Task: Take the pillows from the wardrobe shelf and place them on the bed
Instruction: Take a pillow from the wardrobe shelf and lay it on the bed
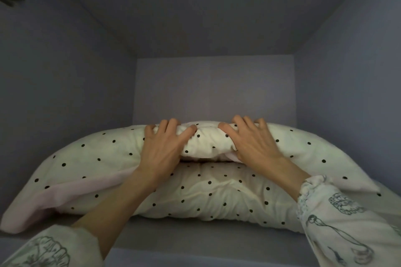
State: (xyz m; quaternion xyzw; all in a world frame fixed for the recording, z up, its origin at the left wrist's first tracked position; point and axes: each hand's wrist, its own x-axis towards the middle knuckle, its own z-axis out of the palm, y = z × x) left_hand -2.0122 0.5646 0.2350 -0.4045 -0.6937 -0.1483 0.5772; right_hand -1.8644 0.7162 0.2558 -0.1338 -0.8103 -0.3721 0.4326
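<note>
The top pillow (206,143) is grasped by the left hand (161,149) and right hand (252,143), fingers curled over its far edge, on the wardrobe shelf (195,236).

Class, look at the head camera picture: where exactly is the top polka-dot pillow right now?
In the head view, the top polka-dot pillow lies centre-frame on the lower pillow inside the wardrobe shelf, gripped by the left hand and right hand.

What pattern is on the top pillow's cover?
Cream with small black dots, seen in the head view on the top pillow.
</note>
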